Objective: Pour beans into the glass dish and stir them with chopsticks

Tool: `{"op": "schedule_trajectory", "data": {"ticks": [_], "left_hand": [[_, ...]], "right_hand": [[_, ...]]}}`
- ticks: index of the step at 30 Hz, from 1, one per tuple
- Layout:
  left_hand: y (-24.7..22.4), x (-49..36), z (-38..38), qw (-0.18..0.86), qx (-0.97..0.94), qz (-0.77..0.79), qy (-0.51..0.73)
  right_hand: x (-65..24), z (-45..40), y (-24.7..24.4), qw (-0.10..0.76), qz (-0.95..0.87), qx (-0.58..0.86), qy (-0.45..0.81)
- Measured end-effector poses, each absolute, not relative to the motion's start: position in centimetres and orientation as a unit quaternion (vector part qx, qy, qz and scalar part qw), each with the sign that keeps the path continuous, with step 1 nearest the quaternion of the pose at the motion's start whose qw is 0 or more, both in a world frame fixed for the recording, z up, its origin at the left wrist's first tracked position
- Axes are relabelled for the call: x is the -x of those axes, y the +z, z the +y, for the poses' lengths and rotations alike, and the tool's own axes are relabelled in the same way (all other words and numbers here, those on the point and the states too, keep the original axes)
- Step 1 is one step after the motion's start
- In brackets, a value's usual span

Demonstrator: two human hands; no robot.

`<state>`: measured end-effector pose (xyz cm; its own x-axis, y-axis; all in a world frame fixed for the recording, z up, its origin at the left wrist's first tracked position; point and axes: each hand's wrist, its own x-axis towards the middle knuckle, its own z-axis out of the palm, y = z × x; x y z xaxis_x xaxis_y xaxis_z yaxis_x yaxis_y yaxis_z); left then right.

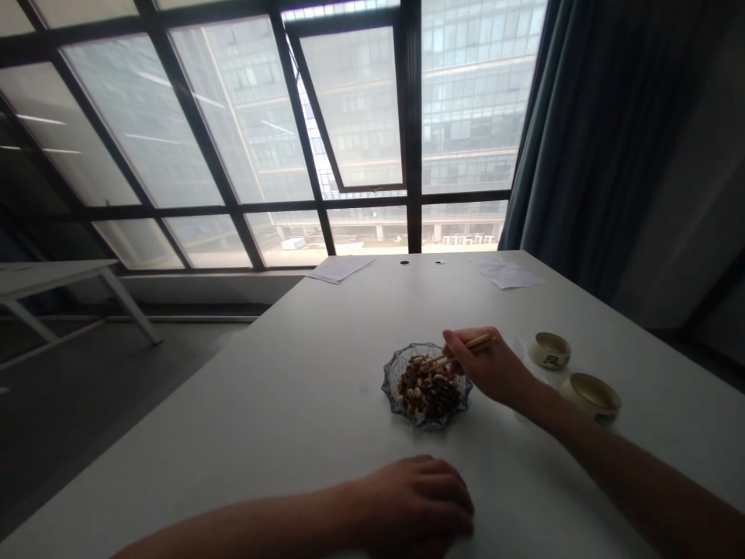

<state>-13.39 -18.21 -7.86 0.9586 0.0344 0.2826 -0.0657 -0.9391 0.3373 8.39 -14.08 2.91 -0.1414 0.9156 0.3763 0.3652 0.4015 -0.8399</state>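
Note:
A clear glass dish (389, 400) with a scalloped rim stands on the white table, holding a heap of mixed nuts and dark seeds (427, 392). My right hand (486, 361) comes in from the right and grips a pair of wooden chopsticks (478, 341). Their tips reach into the back of the heap; whether a piece is pinched between them cannot be made out. My left hand (422, 501) rests on the tabletop in front of the dish, its fingers curled under. Nothing shows in it.
Two small cream bowls, a farther one (551, 351) and a nearer one (590, 396), stand beside my right forearm. Paper sheets lie at the far left (341, 269) and far right (505, 273) of the table (279, 388). Beyond are windows and a dark curtain (559, 155).

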Motion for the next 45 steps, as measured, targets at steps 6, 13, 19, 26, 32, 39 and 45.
{"op": "schedule_trajectory", "data": {"ticks": [6, 13, 19, 26, 32, 39, 45], "left_hand": [[-7.6, 13.3, -18.2, 0.202, -0.970, 0.008, 0.133], [-7.3, 13.3, -17.9, 0.202, -0.971, 0.002, 0.126], [-7.6, 13.3, -17.5, 0.217, -0.968, 0.004, 0.123], [-7.6, 13.5, -17.7, 0.230, -0.964, 0.019, 0.128], [-8.5, 13.7, -17.1, 0.236, -0.964, 0.006, 0.125], [-10.3, 13.9, -16.6, 0.265, -0.954, -0.013, 0.141], [-10.3, 14.0, -16.7, 0.242, -0.961, -0.007, 0.135]], "right_hand": [[-9.0, -14.8, 4.2, 0.404, -0.703, 0.501, 0.302], [-8.5, -14.3, 3.4, 0.421, -0.708, 0.477, 0.308], [-9.3, -14.9, 4.5, 0.405, -0.685, 0.490, 0.355], [-8.0, -14.3, 3.3, 0.366, -0.760, 0.432, 0.321], [-9.9, -13.8, 4.3, 0.421, -0.706, 0.489, 0.293], [-9.9, -14.6, 4.5, 0.358, -0.679, 0.531, 0.357], [-9.2, -14.5, 4.3, 0.370, -0.703, 0.511, 0.330]]}}
